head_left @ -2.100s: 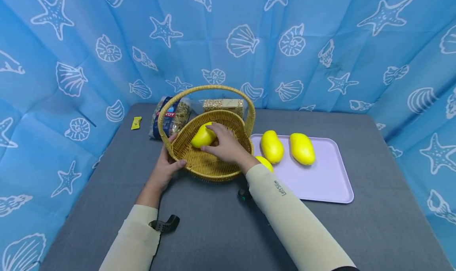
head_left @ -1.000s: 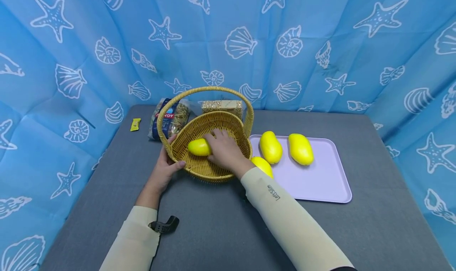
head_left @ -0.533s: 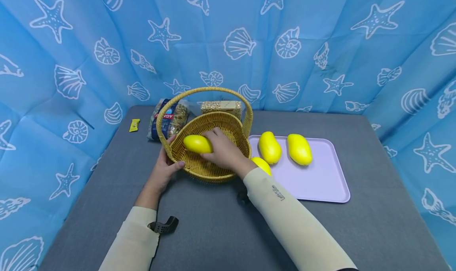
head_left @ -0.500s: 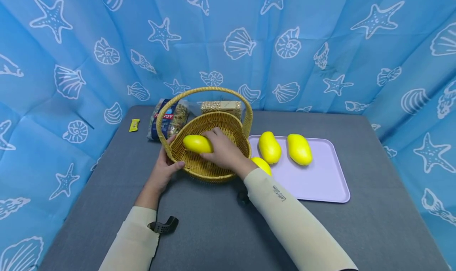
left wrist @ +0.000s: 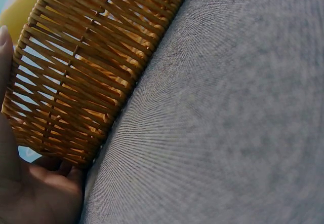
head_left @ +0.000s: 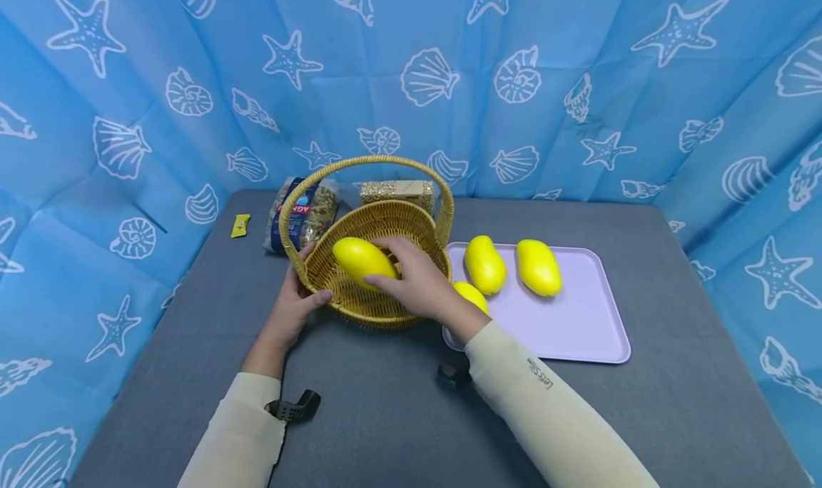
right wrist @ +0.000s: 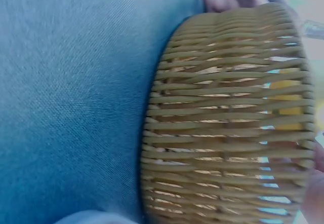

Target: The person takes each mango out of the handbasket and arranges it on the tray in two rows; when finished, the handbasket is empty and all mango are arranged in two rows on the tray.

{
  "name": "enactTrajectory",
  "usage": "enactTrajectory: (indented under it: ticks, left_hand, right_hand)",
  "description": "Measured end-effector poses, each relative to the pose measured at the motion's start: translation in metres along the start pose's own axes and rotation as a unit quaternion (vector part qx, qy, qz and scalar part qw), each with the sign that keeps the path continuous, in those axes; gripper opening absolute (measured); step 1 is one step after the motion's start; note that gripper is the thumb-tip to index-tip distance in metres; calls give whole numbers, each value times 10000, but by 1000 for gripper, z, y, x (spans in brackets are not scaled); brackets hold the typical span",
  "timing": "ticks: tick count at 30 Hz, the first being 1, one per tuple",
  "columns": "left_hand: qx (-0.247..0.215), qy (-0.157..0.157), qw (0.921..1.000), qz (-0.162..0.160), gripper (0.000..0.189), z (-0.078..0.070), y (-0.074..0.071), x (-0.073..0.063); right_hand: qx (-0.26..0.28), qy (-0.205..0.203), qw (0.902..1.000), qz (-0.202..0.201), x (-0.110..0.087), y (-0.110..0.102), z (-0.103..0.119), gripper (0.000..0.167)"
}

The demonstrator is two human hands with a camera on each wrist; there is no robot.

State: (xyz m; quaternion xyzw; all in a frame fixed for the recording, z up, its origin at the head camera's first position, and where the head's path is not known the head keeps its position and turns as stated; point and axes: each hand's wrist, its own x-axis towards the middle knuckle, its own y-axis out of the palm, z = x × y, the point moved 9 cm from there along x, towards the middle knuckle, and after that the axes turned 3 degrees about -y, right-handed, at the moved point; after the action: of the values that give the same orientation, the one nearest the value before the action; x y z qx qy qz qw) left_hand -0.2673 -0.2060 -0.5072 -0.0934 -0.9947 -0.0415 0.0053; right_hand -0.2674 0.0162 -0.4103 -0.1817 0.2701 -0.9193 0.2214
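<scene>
A woven wicker basket (head_left: 385, 322) with a tall arched handle stands on the grey table in the head view. My left hand (head_left: 292, 309) grips its left rim, thumb inside the near edge and the other fingers around the outside. Over the basket's opening, my right hand (head_left: 420, 277) holds a yellow mango (head_left: 361, 260) between thumb and fingers, its narrow end pointing left. Basket weave (left wrist: 96, 57) fills much of the left wrist view, with the left hand (left wrist: 45, 193) at its lower left. Through the basket wall (right wrist: 223, 117) in the right wrist view, patches of yellow show.
To the right lies a lilac tray (head_left: 571, 331) with two mangoes (head_left: 485, 265) and a third mango (head_left: 471, 297) partly hidden behind the right arm. Behind the basket stand a printed food bag (head_left: 308, 213) and a pack of grains (head_left: 398, 192). A small yellow packet (head_left: 240, 225) lies back left.
My right hand first lowered the mango into the basket and turned it, then raised it toward me and slightly right, still gripping it. The left hand has kept its grip on the rim.
</scene>
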Motion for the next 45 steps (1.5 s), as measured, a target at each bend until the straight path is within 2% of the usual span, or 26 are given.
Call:
enactTrajectory:
  ticks: [7, 16, 23, 32, 45]
  left_hand:
    - [-66, 114, 9999, 41, 90, -1, 0, 0]
    - [-99, 223, 9997, 82, 90, -3, 2, -1]
    - [-96, 244, 9996, 90, 90, -3, 1, 1]
    - [-67, 249, 9997, 45, 91, -1, 1, -1]
    - [-235, 182, 9995, 66, 89, -1, 1, 0]
  right_hand:
    - [807, 17, 9962, -332, -25, -21, 4, 57]
    - [1495, 138, 9870, -580, -59, -41, -6, 58]
    - [1480, 295, 9855, -779, -83, -60, -10, 55]
    - [1709, 486, 9788, -1018, -125, -77, -30, 56]
    - [1429, 906, 9762, -1357, -176, -102, -58, 50]
